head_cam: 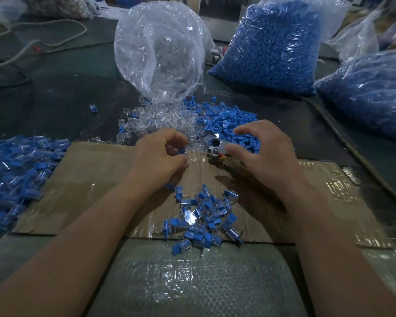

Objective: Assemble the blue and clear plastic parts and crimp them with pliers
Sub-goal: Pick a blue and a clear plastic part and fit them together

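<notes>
Above the cardboard sheet (89, 179): part held just beside the pliers (216, 146).
Left hand (156, 156) pinches a blue-and-clear part (181, 151) in a narrow grip; right hand (261, 154) grips the pliers. Judgement: seat the halves fully, centre the part squarely in the jaws, then squeeze once.

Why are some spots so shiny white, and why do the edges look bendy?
Head view: light glares white off the clear bag, the taped cardboard, the pliers and one part in the near pile; the wide lens curves things near the edges; the far corners are dim and soft.
</notes>
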`<state>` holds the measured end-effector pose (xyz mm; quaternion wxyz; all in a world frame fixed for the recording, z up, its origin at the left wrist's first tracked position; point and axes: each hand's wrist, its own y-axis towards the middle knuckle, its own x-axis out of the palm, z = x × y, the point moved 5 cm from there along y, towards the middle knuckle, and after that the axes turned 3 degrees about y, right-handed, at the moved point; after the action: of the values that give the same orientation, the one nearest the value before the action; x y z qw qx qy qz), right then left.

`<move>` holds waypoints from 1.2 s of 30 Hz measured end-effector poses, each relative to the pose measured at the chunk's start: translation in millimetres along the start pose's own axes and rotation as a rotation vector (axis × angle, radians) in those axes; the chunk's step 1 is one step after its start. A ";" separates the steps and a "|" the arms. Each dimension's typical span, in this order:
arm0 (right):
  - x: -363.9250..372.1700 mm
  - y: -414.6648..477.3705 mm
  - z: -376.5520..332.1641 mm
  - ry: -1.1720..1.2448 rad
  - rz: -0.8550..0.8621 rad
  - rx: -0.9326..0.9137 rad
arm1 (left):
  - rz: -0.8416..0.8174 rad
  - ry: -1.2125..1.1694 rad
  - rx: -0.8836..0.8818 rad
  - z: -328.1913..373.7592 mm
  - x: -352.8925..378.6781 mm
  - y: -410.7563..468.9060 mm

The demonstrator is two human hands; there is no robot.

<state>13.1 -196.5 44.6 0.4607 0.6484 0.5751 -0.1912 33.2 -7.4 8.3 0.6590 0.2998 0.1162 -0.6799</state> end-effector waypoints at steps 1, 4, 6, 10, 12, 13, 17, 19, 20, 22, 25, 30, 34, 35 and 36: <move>0.5 -0.7 -7.4 0.056 0.025 -0.024 | -0.011 -0.039 0.015 2.0 1.0 -2.0; 12.7 -2.5 -21.3 0.166 -0.052 -0.031 | -0.029 -0.110 0.072 9.7 1.6 -4.9; 23.0 -2.6 -24.4 0.233 -0.137 0.005 | -0.043 -0.144 0.116 14.3 1.2 -5.6; 34.5 -3.8 -27.4 0.356 -0.198 0.033 | -0.080 -0.201 0.175 21.4 4.8 -8.4; 35.5 -4.3 -27.9 0.396 -0.171 0.025 | -0.058 -0.212 0.180 23.0 4.5 -8.1; 35.5 -4.2 -27.8 0.413 -0.157 0.018 | -0.048 -0.216 0.179 23.4 3.9 -7.7; 35.3 -4.5 -27.1 0.432 -0.129 0.004 | -0.043 -0.226 0.158 24.9 4.3 -7.1; 32.9 -4.4 -27.5 0.440 -0.081 -0.004 | -0.033 -0.218 0.098 22.9 4.1 -6.0; 31.2 -4.4 -27.4 0.447 -0.048 -0.004 | -0.030 -0.239 0.054 20.7 3.4 -5.0; 27.2 -4.2 -26.8 0.447 0.022 -0.003 | -0.068 -0.384 -0.049 17.2 3.4 -4.1; 25.7 -4.8 -28.7 0.426 0.075 -0.036 | -0.193 -0.539 -0.150 17.8 8.2 -6.2; 26.6 -6.0 -32.6 0.397 0.077 -0.114 | -0.193 -0.603 -0.183 19.5 10.0 -6.5; 28.9 -6.2 -32.3 0.415 0.040 -0.131 | -0.157 -0.629 -0.189 18.0 9.0 -5.8; 29.3 -6.3 -32.1 0.427 0.037 -0.128 | -0.153 -0.633 -0.185 18.3 8.6 -5.8; 29.5 -6.4 -31.9 0.438 0.036 -0.126 | -0.151 -0.642 -0.183 18.8 8.1 -6.0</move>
<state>6.1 -154.2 35.2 0.3676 0.6544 0.6608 -0.0013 23.1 -23.9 17.3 0.6340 0.0006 -0.0149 -0.7732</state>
